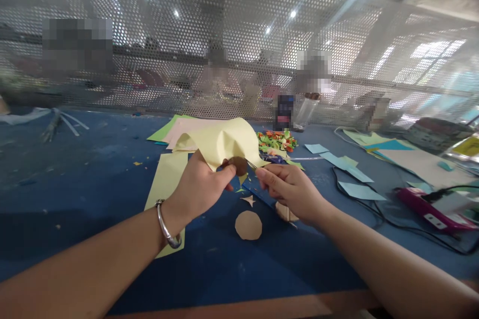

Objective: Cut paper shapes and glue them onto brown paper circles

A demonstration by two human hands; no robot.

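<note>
Pinched between the thumb and fingers of my left hand (204,179) is a small round brown disc (239,165). My right hand (290,187) grips tweezers (251,163), whose thin tips reach the disc's right edge. Just behind the disc, a curled sheet of pale yellow paper (230,139) rises; whether my left hand also holds it I cannot tell. Below, a tan cardboard circle (248,225) lies flat on the table. Another round tan piece (285,212) is partly hidden by my right hand. Between them rests a pointed tan scrap (248,201).
A pile of green and orange paper bits (277,140) sits behind my right hand. Light blue slips (346,165), a magenta power strip (430,209) and black cables lie on the right. Under my left wrist is a yellow strip (162,174). A perforated metal screen (168,60) borders the blue table.
</note>
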